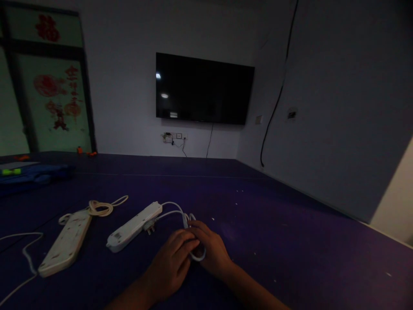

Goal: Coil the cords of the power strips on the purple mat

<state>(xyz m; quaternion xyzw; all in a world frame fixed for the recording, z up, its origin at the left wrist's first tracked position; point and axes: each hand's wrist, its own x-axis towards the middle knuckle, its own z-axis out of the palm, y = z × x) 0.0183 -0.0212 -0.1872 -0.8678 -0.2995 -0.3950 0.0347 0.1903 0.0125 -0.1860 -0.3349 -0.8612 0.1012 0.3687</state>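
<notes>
Both hands meet around a coiled white power cord (198,258) just above the purple surface. My left hand (174,258) is closed, its fingers pressed against the coil from the left. From the right, my right hand (213,249) wraps round the same loops. The cord runs to a white power strip (135,226) lying on its side to the left of my hands. Its plug (150,226), prongs showing, rests against the strip. Part of the coil is hidden behind my fingers.
Farther left lies a second white power strip (66,243) with its cream cord bundled (100,209). A loose white cable (29,258) trails at the left edge. Blue cloth (41,174) lies at back left. A television (203,90) hangs on the far wall; small white scraps dot the purple surface (290,249).
</notes>
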